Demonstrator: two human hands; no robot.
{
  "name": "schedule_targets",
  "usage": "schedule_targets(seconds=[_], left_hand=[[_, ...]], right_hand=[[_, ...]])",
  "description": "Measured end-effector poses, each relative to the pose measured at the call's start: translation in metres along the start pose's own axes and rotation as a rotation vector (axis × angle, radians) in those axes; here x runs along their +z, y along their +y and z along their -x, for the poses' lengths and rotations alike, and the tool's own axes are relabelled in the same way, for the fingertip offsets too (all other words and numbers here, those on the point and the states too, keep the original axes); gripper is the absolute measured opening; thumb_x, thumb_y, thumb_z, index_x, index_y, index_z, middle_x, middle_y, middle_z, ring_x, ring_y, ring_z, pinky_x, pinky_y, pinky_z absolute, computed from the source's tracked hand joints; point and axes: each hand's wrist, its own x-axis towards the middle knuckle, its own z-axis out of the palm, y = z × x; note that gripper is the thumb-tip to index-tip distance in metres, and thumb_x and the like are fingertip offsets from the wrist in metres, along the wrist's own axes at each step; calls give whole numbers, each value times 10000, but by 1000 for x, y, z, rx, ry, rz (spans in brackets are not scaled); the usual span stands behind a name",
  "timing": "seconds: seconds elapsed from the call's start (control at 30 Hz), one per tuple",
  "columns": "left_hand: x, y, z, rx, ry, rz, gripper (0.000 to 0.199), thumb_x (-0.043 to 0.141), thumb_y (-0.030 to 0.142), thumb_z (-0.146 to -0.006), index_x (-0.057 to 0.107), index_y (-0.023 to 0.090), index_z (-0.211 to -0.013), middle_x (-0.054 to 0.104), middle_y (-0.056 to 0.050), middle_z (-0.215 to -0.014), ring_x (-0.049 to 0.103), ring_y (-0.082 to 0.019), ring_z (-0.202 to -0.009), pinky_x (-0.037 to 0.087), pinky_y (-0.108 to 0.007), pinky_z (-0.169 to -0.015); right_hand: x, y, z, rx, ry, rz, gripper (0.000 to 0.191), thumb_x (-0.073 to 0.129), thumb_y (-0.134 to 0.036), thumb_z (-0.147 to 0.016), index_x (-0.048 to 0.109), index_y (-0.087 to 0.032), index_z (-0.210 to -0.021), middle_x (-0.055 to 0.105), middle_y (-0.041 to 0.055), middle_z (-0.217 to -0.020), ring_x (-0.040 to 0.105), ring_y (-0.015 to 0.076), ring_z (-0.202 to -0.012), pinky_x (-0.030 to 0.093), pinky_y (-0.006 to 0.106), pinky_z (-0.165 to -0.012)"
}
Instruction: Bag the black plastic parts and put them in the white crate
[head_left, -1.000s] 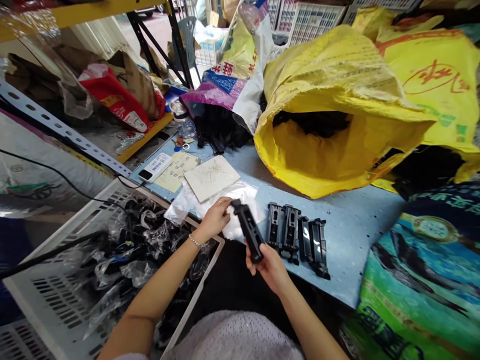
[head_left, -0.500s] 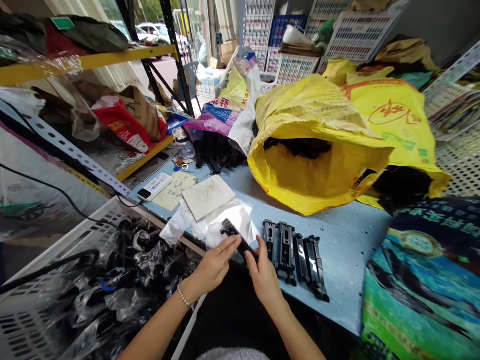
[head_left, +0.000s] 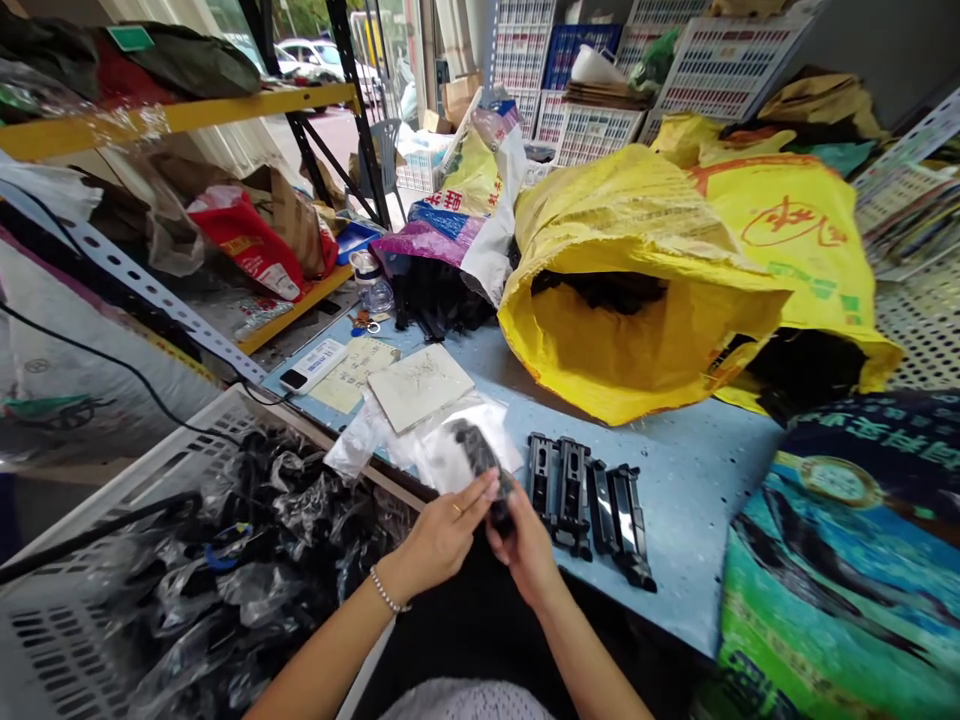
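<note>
My right hand [head_left: 525, 557] grips the lower end of an elongated black plastic part [head_left: 480, 462], which appears to sit inside a clear plastic bag [head_left: 457, 455]. My left hand [head_left: 442, 535], with a ring and a beaded bracelet, presses its extended fingers against the bag beside the part. Several similar black plastic parts [head_left: 589, 505] lie in a row on the blue work table [head_left: 690, 520], just right of my right hand. My hands hide the part's lower end.
A white slatted crate [head_left: 97, 560] of bagged black parts stands left of the table. A yellow woven sack [head_left: 622, 340] lies open behind the row. A white card [head_left: 420, 387], papers and a power bank lie behind the bag. A printed sack [head_left: 832, 570] stands at right.
The black part has gone from bare in my right hand to behind the clear film. My left hand has come against the bag. The view has tilted upward.
</note>
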Motion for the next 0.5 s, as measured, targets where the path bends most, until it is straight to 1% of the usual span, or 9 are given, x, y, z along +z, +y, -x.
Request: schedule_targets(seconds=[0.07,0.1,0.17,0.2,0.27,0.33,0.4,0.43,0.5], left_hand=[[2,3,1,27,11,23,845,347,-33,-806,44,194,-1561,284,-182,-1573,389,-244,-1412,489,-410,-1040],[1,5,0,35,-3,39,850,354,-29,-803,38,189,-1561,282,-183,-1574,383,-245,-1415,489,-415,-1041],[-4,9,-2,74,-81,84,852,406,6,-798,67,183,-1560,292,-173,-1572,393,-253,-1407,476,-426,-1057],[-10,12,-3,75,-116,100,834,438,32,-802,117,189,-1556,322,-162,-1561,424,-258,-1384,471,-432,-1063],[-27,18,2,12,-115,121,708,491,98,-838,303,225,-1509,449,-129,-1489,514,-258,-1299,481,-433,-1049],[-53,21,17,-133,-76,178,512,530,183,-884,498,273,-1388,577,-94,-1359,617,-230,-1140,546,-369,-944],[-81,19,45,-327,-129,284,367,572,278,-888,617,303,-1252,633,-69,-1258,670,-177,-902,576,-264,-730],[-94,13,63,-437,-186,330,332,598,328,-868,652,308,-1195,647,-60,-1225,659,-154,-781,552,-234,-622],[-117,-10,102,-667,-256,337,314,637,424,-800,702,295,-1079,686,-45,-1123,601,-139,-618,493,-230,-517]], right_hand=[[4,-2,-2,59,-9,-140,509,479,-642,-886,573,-237,-1178,593,17,-790,423,100,-466,339,212,-346],[6,-1,-2,47,-6,-110,489,481,-631,-892,581,-236,-1162,598,24,-820,462,110,-503,394,225,-380],[12,2,5,-80,35,118,425,555,-545,-892,583,-252,-1198,606,42,-921,584,160,-709,544,290,-607],[15,3,11,-157,39,261,404,581,-489,-896,575,-264,-1232,605,53,-997,610,190,-869,557,335,-781],[19,-2,25,-250,-66,485,405,565,-389,-924,538,-286,-1315,570,72,-1190,556,225,-1135,462,396,-1021],[15,-17,34,-275,-308,636,445,500,-299,-957,474,-315,-1400,525,72,-1329,528,227,-1217,439,412,-1059],[0,-42,32,-342,-495,817,503,455,-188,-951,447,-323,-1436,516,68,-1390,538,226,-1231,450,424,-1056],[-12,-56,26,-413,-510,935,519,441,-131,-934,479,-310,-1419,532,71,-1389,533,231,-1247,434,443,-1075],[-40,-80,4,-590,-347,1185,533,416,-35,-883,579,-264,-1336,579,90,-1358,496,255,-1301,367,509,-1125]])
